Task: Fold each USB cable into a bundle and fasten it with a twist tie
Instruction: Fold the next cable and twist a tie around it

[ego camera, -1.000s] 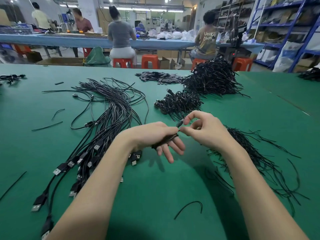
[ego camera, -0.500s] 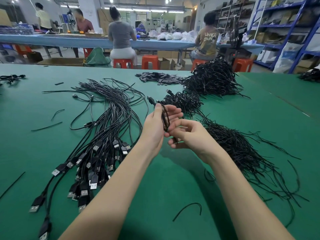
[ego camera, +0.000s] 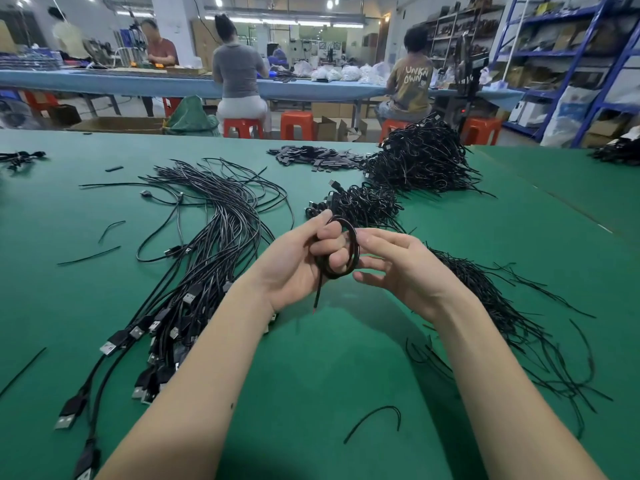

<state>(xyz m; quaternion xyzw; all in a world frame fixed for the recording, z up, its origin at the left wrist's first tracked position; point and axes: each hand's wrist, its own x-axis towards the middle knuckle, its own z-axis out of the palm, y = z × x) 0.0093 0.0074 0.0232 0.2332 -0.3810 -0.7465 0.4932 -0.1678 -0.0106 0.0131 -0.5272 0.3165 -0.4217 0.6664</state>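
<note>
Far left of the green felt-covered table (ego camera: 346, 341), the fanned heap of loose black USB cables with silver plugs (ego camera: 194, 271) lies unbundled and well apart from the action; risk there is small, though a forearm dragging back could snag a plug. Next over, the left hand (ego camera: 298, 268) grasps the black coiled USB cable (ego camera: 341, 251), fingers curled through the loop with the thumb pinning it; one bare-ended tail (ego camera: 318, 292) hangs free below the palm. The right hand (ego camera: 398, 261) sits just beside the coil, fingers spread and relaxed, fingertips touching the loop's right edge, holding nothing that I can see (no tie visible in it). Likely failure: the springy coil pops open if the left thumb eases while the right reaches for the pile of thin black twist ties (ego camera: 502, 306) to its right; the hanging tail may also slip out and leave a ragged bundle, or several tangled ties come up at once. Versus half a second ago: the hands sat higher with the cable stretched over an opened left palm; now it is wound into a tight ring, and the right hand has opened.
</note>
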